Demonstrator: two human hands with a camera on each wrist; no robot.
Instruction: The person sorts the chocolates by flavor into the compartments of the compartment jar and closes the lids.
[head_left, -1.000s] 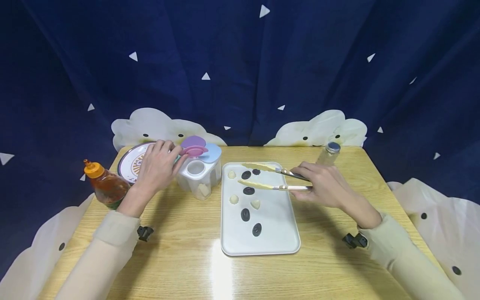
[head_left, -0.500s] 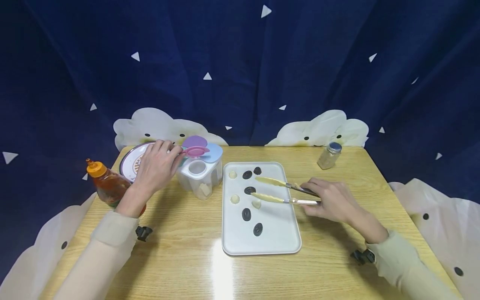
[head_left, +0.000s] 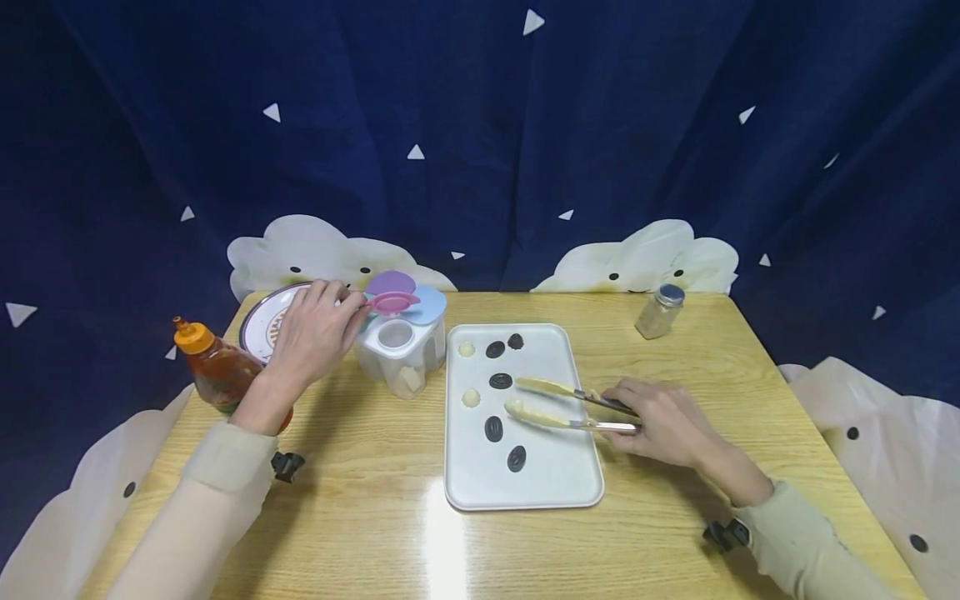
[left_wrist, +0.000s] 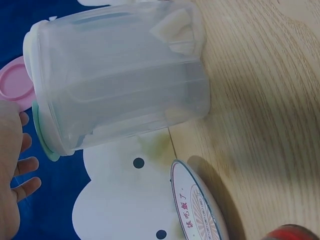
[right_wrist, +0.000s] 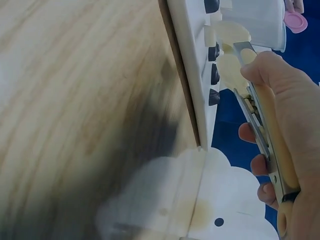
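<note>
Backdrop: a dark blue curtain (head_left: 480,125) with white triangles, behind one wooden table (head_left: 360,500).
Tray: one, white (head_left: 555,483), with five dark pieces (head_left: 493,429) and two pale pieces (head_left: 471,397) I can count plainly; pale on pale, I cannot tell what sits at the nearer tong tip.
Container: one (head_left: 431,354), left of the tray, a pale lump inside; I make out four lids, purple, blue, green and pink.
Far items: one jar (head_left: 660,311), one sauce bottle (head_left: 225,371) and one plate (head_left: 262,321); my left arm and hand partly hide the last two.
Tongs: one pair (head_left: 555,420), over the tray, tips pointing left, long axis nearly side to side, arms apart.
Right hand: my fingers (right_wrist: 259,165) wrap the tongs' handles.
Left hand: thumb and forefinger pinch the pink lid (head_left: 393,302); the other fingers hang loosely curled.
Cut off: both sleeves, at the bottom of the head view.
</note>
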